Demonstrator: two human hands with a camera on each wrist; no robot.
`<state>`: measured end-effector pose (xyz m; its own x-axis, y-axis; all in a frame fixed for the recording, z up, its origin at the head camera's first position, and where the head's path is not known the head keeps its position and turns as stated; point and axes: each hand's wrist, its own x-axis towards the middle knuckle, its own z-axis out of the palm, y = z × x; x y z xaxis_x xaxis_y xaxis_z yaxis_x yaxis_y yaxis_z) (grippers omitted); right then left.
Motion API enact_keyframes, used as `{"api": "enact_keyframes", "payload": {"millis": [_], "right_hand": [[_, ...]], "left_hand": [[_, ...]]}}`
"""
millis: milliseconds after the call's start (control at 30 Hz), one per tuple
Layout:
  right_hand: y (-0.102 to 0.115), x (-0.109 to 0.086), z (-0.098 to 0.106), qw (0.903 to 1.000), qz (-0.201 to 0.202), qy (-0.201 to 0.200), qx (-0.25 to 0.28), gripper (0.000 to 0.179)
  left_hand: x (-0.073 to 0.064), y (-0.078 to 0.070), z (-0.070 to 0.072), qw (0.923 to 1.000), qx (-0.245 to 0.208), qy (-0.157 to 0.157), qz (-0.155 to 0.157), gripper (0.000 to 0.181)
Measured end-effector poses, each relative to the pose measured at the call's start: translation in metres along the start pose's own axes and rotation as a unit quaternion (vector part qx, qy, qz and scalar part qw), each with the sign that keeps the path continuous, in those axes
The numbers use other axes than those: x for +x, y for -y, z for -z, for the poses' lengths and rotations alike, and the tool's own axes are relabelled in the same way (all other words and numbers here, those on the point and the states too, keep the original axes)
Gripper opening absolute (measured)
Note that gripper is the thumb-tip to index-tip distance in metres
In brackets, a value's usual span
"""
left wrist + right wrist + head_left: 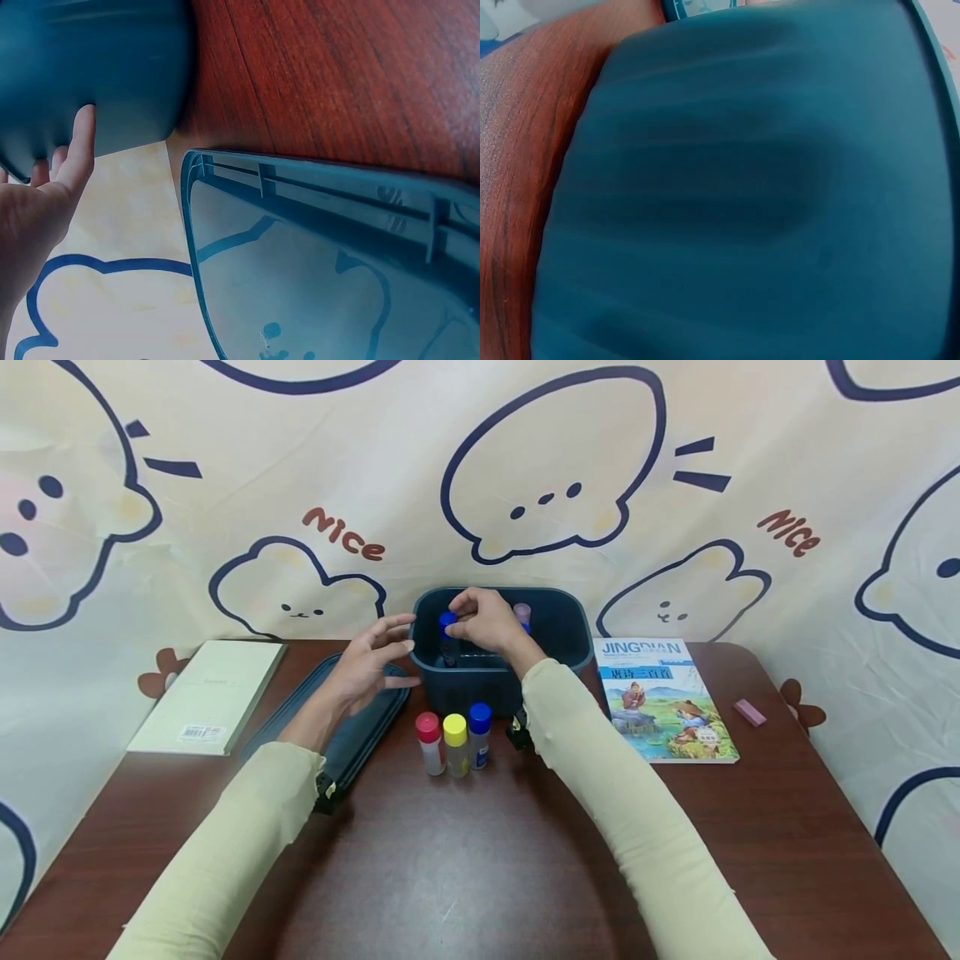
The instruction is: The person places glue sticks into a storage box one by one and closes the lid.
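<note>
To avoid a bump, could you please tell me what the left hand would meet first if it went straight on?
The left hand would likely first meet the side of the teal bin; its fingertips appear right beside it, though contact is unclear.

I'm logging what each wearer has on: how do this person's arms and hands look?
Both arms wear plain pale yellow-green sleeves, long and fairly snug, lightly wrinkled and ending short of the hands. A small black attachment shows by each cuff; its details are too small to tell. The left hand and right hand wear no gloves.
</note>
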<state>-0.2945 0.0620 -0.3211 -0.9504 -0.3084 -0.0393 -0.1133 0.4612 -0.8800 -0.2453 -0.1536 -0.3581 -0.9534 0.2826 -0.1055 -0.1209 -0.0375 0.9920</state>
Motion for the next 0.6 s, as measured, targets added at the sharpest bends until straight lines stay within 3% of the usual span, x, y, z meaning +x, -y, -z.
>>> {"api": "enact_keyframes", "payload": {"millis": [600], "right_hand": [[0.017,-0.016,0.006,0.9989,0.03,-0.013,-0.034,0.039]], "left_hand": [[0.0,-0.002,-0.001,1.0,0.007,-0.002,0.004,0.051]]}}
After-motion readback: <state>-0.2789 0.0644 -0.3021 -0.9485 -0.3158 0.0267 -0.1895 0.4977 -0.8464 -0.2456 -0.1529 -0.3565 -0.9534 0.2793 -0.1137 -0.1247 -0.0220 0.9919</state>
